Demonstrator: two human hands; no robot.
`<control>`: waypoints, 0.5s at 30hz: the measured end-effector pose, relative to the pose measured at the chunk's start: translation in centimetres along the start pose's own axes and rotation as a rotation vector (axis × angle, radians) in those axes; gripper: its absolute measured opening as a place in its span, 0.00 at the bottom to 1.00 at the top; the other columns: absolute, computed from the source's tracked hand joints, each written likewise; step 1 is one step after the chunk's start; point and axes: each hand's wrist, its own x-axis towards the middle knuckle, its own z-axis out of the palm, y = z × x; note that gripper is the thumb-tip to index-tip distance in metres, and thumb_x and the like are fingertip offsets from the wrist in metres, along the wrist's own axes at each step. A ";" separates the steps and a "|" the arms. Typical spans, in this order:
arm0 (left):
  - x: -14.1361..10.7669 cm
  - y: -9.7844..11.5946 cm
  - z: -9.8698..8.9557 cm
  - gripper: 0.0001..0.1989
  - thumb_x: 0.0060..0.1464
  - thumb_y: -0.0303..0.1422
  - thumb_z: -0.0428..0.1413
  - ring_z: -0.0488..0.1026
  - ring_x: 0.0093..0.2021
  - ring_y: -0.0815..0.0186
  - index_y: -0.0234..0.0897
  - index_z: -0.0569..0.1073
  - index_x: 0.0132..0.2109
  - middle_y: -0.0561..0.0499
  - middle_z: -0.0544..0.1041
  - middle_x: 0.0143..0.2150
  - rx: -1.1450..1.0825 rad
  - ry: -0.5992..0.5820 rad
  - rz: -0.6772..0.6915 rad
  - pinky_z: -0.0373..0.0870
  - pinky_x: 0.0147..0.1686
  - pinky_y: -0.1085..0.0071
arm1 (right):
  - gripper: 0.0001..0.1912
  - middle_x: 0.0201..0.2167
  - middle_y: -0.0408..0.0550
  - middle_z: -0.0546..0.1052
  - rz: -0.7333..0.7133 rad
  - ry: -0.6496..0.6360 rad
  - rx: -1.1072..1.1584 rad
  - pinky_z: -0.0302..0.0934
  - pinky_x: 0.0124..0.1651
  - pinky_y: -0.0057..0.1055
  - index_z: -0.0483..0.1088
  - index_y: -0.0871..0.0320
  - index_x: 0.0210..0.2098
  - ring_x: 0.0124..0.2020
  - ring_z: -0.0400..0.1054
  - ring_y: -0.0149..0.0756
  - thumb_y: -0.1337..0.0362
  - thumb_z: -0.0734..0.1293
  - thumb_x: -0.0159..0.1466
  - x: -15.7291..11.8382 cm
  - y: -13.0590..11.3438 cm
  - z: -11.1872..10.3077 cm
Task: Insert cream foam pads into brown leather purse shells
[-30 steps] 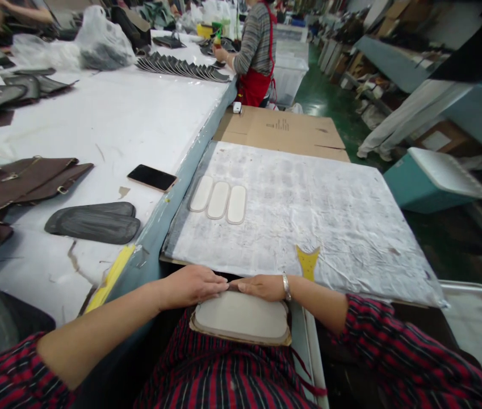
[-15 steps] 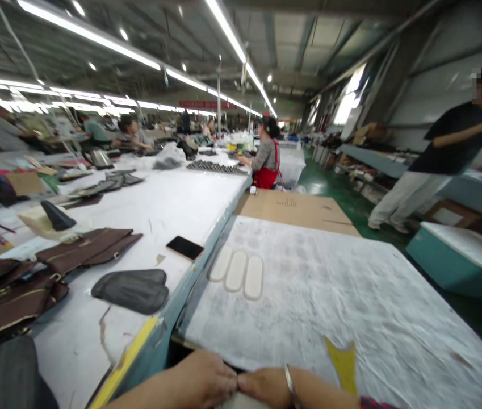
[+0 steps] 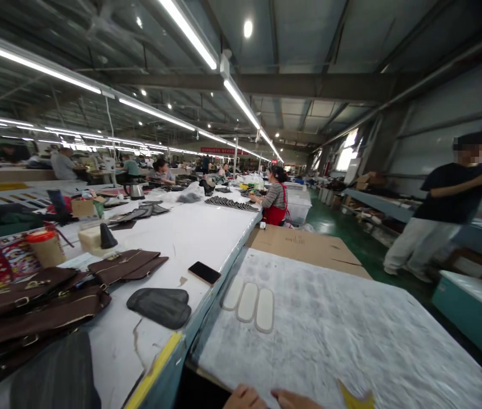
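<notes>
My left hand (image 3: 244,397) shows only partly at the bottom edge, its fingers curled; whatever it holds is hidden. Just right of it, my right hand (image 3: 294,399) is also cut off by the frame, at the near edge of the cloth-covered board (image 3: 326,324). Three pale oval pieces with grey rims lie side by side on the board, the right one (image 3: 265,310) nearest to me. A yellow notched piece (image 3: 355,397) lies right of my right hand. Dark oval pieces (image 3: 159,307) rest on the white table (image 3: 198,233) at left.
Brown leather bag parts (image 3: 45,307) and a phone (image 3: 204,272) lie on the white table. Cardboard (image 3: 304,244) is beyond the board. A person in a red apron (image 3: 275,199) works ahead; another person (image 3: 449,199) stands right, behind a teal bin (image 3: 470,312).
The view has tilted up, so the tables sit lower and more ceiling shows. Both hands have dropped mostly out of the frame, with a small gap now between them.
</notes>
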 end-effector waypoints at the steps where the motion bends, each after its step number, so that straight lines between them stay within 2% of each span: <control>1: -0.3 1.2 -0.8 0.06 0.48 0.36 0.57 0.66 0.24 0.66 0.39 0.70 0.30 0.50 0.71 0.22 -0.036 0.006 -0.004 0.59 0.20 0.70 | 0.13 0.39 0.49 0.75 0.032 0.029 0.022 0.66 0.38 0.33 0.70 0.52 0.43 0.38 0.70 0.35 0.64 0.56 0.64 -1.0 -0.1 -0.3; 3: -1.8 3.4 -3.3 0.11 0.49 0.41 0.55 0.68 0.32 0.64 0.42 0.71 0.38 0.48 0.73 0.31 -0.157 0.034 -0.028 0.63 0.29 0.67 | 0.19 0.40 0.51 0.75 0.138 0.123 0.083 0.66 0.43 0.34 0.69 0.53 0.45 0.40 0.69 0.36 0.67 0.51 0.65 -3.8 -0.8 -1.3; 4: -2.6 4.2 -4.8 0.18 0.47 0.45 0.55 0.68 0.37 0.61 0.41 0.70 0.42 0.46 0.73 0.37 -0.234 0.047 -0.066 0.64 0.34 0.64 | 0.19 0.39 0.51 0.75 0.186 0.136 0.104 0.65 0.44 0.35 0.69 0.54 0.45 0.41 0.69 0.36 0.67 0.50 0.65 -5.4 -1.4 -1.9; 5: -3.4 4.7 -6.2 0.24 0.44 0.47 0.57 0.67 0.41 0.59 0.41 0.68 0.46 0.45 0.72 0.42 -0.299 0.041 -0.095 0.63 0.38 0.62 | 0.18 0.40 0.52 0.74 0.249 0.146 0.121 0.63 0.46 0.37 0.68 0.55 0.46 0.43 0.67 0.36 0.65 0.50 0.65 -7.0 -2.1 -2.5; 7: -4.3 4.9 -8.0 0.26 0.44 0.46 0.57 0.65 0.44 0.57 0.41 0.65 0.50 0.46 0.70 0.45 -0.354 -0.001 -0.094 0.60 0.43 0.59 | 0.15 0.40 0.52 0.72 0.321 0.167 0.087 0.60 0.47 0.40 0.68 0.57 0.46 0.43 0.65 0.39 0.61 0.55 0.64 -9.8 -3.7 -3.1; 9: -4.5 4.9 -8.5 0.24 0.47 0.43 0.57 0.63 0.46 0.56 0.41 0.65 0.51 0.46 0.69 0.47 -0.353 -0.021 -0.072 0.57 0.45 0.59 | 0.15 0.40 0.52 0.71 0.313 0.160 0.018 0.59 0.46 0.40 0.68 0.58 0.45 0.43 0.63 0.40 0.58 0.60 0.61 -11.9 -5.4 -2.9; 11: -4.3 5.2 -8.3 0.21 0.50 0.40 0.55 0.63 0.46 0.57 0.40 0.65 0.51 0.46 0.69 0.47 -0.316 -0.021 -0.051 0.56 0.45 0.59 | 0.13 0.39 0.51 0.71 0.306 0.162 -0.057 0.57 0.46 0.40 0.69 0.57 0.43 0.42 0.62 0.40 0.59 0.62 0.60 -13.0 -6.9 -2.1; 15: -3.9 6.4 -8.0 0.17 0.53 0.38 0.52 0.63 0.45 0.56 0.36 0.67 0.48 0.45 0.70 0.44 -0.203 -0.001 -0.057 0.56 0.44 0.60 | 0.07 0.34 0.48 0.70 0.311 0.232 -0.184 0.54 0.46 0.39 0.69 0.56 0.37 0.38 0.59 0.37 0.66 0.60 0.62 -13.2 -8.3 -0.4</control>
